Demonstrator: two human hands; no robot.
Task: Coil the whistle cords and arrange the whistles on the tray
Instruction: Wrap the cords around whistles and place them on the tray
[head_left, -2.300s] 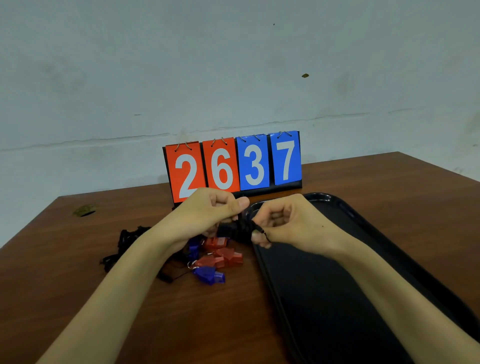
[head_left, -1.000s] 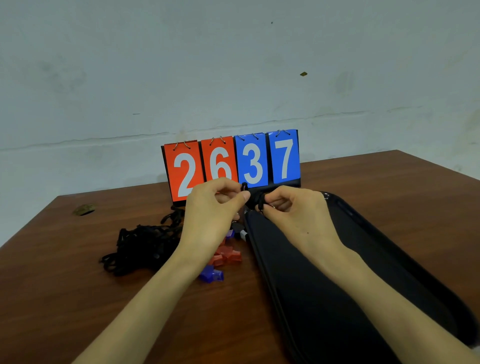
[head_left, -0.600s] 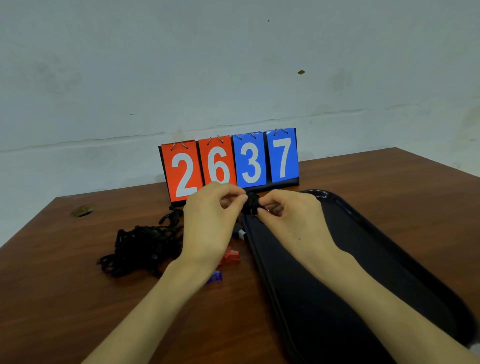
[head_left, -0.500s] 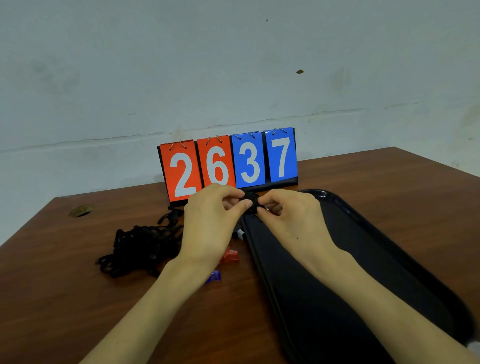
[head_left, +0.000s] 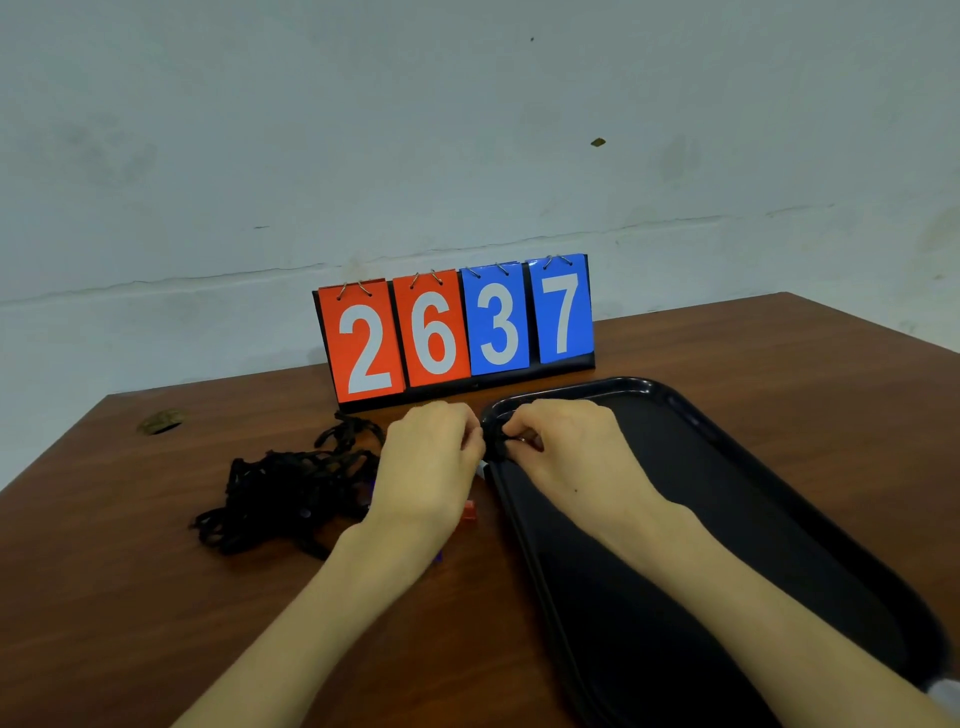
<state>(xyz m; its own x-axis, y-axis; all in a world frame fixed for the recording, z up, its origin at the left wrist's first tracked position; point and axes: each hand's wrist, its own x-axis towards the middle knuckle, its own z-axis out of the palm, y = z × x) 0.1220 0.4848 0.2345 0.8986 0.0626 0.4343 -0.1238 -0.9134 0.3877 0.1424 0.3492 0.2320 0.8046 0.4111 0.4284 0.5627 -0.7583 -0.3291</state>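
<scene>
My left hand (head_left: 428, 467) and my right hand (head_left: 566, 457) meet over the near-left corner of the black tray (head_left: 779, 499). Between their fingertips they pinch a small black bundle of coiled cord (head_left: 497, 446); its whistle is hidden. To the left on the table lies a tangled heap of black cords (head_left: 291, 493). My left hand and forearm cover most of the loose whistles; only a sliver of a red whistle (head_left: 469, 512) and a bit of a blue one (head_left: 439, 556) show.
A flip scoreboard (head_left: 457, 327) reading 2637 stands at the back of the brown wooden table (head_left: 130, 623), just behind the tray. A small hole (head_left: 162, 421) sits at the table's far left. A pale wall rises behind.
Both hands with the cord bundle have moved away from me and down towards the tray's near-left corner. The view has tilted, so the loose whistles are now mostly hidden under my left arm.
</scene>
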